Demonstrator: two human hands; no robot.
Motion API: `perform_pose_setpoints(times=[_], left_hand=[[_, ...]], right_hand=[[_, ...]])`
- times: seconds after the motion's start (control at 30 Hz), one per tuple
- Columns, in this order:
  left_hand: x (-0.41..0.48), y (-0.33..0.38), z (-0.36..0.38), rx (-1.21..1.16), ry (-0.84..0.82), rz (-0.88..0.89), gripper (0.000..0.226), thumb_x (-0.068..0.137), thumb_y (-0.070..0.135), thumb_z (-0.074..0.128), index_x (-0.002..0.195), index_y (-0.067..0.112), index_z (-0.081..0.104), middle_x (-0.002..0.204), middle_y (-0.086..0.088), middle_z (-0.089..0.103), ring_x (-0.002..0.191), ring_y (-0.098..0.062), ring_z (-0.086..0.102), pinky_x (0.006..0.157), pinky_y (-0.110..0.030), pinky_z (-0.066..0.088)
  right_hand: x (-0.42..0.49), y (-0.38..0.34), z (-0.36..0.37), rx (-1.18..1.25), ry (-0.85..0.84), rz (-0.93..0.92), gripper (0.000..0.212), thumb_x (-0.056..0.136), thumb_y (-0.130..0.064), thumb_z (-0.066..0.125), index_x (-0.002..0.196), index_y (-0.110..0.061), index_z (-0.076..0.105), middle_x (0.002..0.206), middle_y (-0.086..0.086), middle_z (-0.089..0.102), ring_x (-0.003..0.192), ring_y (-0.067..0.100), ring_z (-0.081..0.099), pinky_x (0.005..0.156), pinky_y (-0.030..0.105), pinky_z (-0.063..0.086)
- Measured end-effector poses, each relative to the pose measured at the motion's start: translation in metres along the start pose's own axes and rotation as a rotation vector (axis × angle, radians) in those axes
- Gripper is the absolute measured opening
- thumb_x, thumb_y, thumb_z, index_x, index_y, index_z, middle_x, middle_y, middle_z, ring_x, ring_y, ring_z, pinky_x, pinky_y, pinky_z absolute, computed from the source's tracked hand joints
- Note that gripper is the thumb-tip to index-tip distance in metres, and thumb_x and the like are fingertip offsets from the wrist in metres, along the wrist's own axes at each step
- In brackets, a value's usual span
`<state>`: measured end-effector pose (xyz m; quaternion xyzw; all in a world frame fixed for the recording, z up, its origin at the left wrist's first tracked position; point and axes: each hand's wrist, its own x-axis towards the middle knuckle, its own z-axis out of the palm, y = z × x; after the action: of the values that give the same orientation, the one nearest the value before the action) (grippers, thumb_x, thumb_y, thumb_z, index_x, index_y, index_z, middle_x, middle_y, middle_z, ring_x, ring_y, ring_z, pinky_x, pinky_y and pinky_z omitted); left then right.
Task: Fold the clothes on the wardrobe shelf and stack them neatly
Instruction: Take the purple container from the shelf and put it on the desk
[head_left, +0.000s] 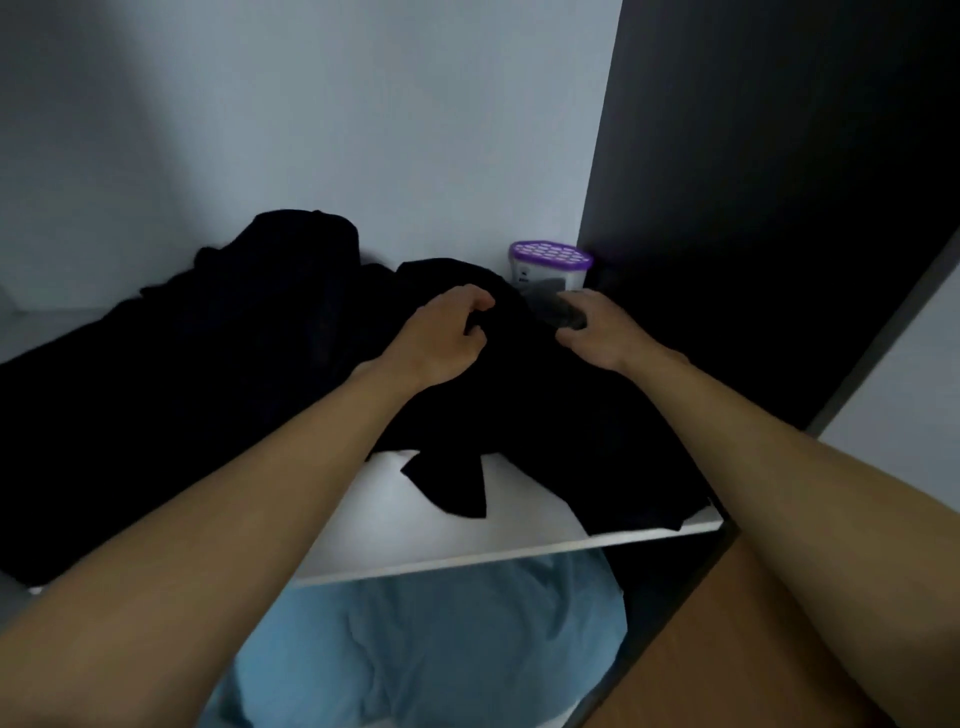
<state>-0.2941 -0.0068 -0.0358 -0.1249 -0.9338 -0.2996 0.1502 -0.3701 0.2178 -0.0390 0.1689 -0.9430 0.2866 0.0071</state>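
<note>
A crumpled black garment (545, 415) lies on the white wardrobe shelf (415, 540), spreading to the shelf's right front corner. My left hand (441, 338) pinches a fold of this cloth near its top, fingers curled. My right hand (597, 327) reaches over the garment's far right edge, and its blurred fingertips curl down onto dark cloth there. More black clothing (182, 374) lies heaped over the left half of the shelf, rising to a mound at the back.
A small tub with a purple perforated lid (550, 265) stands at the back right corner, just beyond my right hand. The dark wardrobe side panel (753, 208) rises on the right. Light blue fabric (431, 639) fills the space below the shelf.
</note>
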Motion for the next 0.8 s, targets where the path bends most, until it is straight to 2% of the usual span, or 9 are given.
perform_pose_setpoints(times=[0.1,0.2,0.3,0.37,0.43,0.57,0.63,0.7,0.8], left_hand=[[0.040,-0.004,0.005,0.042,-0.032,0.002,0.042,0.090,0.007,0.053,0.131,0.014,0.057,0.132,-0.004,0.059,0.122,-0.019,0.054,0.110,-0.033,0.039],[0.077,-0.008,0.017,0.053,-0.053,-0.005,0.040,0.090,0.008,0.052,0.130,0.011,0.058,0.131,-0.008,0.060,0.122,-0.022,0.055,0.108,-0.034,0.040],[0.114,-0.016,0.034,0.054,-0.096,-0.013,0.036,0.092,0.005,0.051,0.127,0.007,0.060,0.129,-0.013,0.063,0.120,-0.025,0.057,0.102,-0.024,0.038],[0.139,-0.023,0.043,0.035,-0.134,-0.038,0.034,0.093,0.002,0.051,0.126,0.004,0.061,0.127,-0.015,0.065,0.120,-0.026,0.058,0.096,-0.018,0.035],[0.165,-0.029,0.050,0.011,-0.137,-0.077,0.031,0.093,0.001,0.050,0.122,0.000,0.062,0.125,-0.019,0.065,0.117,-0.029,0.060,0.095,-0.024,0.039],[0.207,-0.043,0.067,-0.114,-0.027,-0.226,0.033,0.090,0.006,0.054,0.122,0.002,0.061,0.124,-0.019,0.065,0.117,-0.030,0.060,0.094,-0.029,0.042],[0.219,-0.056,0.079,-0.226,0.001,-0.311,0.040,0.090,0.012,0.058,0.129,0.003,0.053,0.129,-0.016,0.063,0.119,-0.029,0.058,0.091,-0.026,0.041],[0.224,-0.072,0.095,-0.313,-0.001,-0.385,0.045,0.093,0.019,0.058,0.133,0.002,0.046,0.133,-0.015,0.059,0.122,-0.029,0.056,0.088,-0.025,0.038],[0.227,-0.098,0.119,-0.319,-0.081,-0.469,0.051,0.093,0.021,0.057,0.138,0.002,0.042,0.138,-0.017,0.054,0.126,-0.031,0.053,0.094,-0.029,0.039]], right_hand=[[0.022,0.009,0.012,-0.115,-0.091,0.006,0.072,0.090,-0.026,0.063,0.155,-0.025,0.032,0.167,0.007,0.013,0.152,0.030,0.016,0.122,0.039,0.019],[0.041,0.019,0.024,-0.132,-0.162,-0.023,0.077,0.089,-0.026,0.059,0.157,-0.032,0.025,0.168,0.000,0.006,0.153,0.029,0.009,0.122,0.043,0.018],[0.052,0.026,0.033,-0.146,-0.224,0.014,0.070,0.092,-0.032,0.056,0.156,-0.031,0.027,0.167,0.000,0.017,0.152,0.027,0.017,0.122,0.041,0.020],[0.050,0.028,0.035,-0.114,-0.260,0.043,0.061,0.091,-0.035,0.053,0.150,-0.031,0.040,0.158,0.001,0.037,0.144,0.027,0.035,0.117,0.039,0.032],[0.045,0.026,0.031,-0.031,-0.271,0.071,0.050,0.083,-0.039,0.052,0.132,-0.032,0.059,0.135,0.001,0.060,0.125,0.024,0.054,0.104,0.037,0.045],[0.052,0.019,0.016,-0.112,-0.317,0.166,0.038,0.082,-0.032,0.056,0.116,-0.021,0.070,0.120,0.006,0.068,0.112,0.023,0.060,0.099,0.036,0.050],[0.067,0.020,0.009,-0.031,-0.230,0.220,0.029,0.079,-0.026,0.059,0.100,-0.014,0.076,0.105,0.010,0.074,0.100,0.023,0.067,0.093,0.041,0.054],[0.082,0.026,0.005,0.135,0.028,0.292,0.021,0.077,-0.027,0.059,0.082,-0.015,0.076,0.090,0.008,0.076,0.089,0.022,0.071,0.088,0.042,0.058],[0.108,0.039,0.004,0.253,0.380,0.385,0.021,0.088,-0.023,0.059,0.092,-0.007,0.073,0.095,0.009,0.074,0.093,0.023,0.066,0.085,0.036,0.051]])
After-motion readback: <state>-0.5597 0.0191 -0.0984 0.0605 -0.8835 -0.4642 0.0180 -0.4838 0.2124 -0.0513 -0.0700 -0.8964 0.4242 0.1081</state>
